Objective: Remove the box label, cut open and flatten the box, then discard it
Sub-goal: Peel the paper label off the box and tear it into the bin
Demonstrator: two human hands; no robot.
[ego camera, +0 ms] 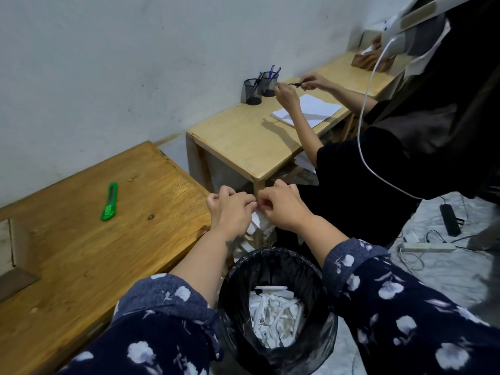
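Both hands meet at centre frame, directly above the bin, evidently so scraps fall into it. Left hand and right hand have fingers curled, pinching a white, crumpled paper label between them; it appears to be mid-tear. The bin is round, lined with glossy black plastic and holds white paper strips. A green plastic utility knife lies unused on the grained wooden bench, left of frame. The box itself cannot be identified with certainty.
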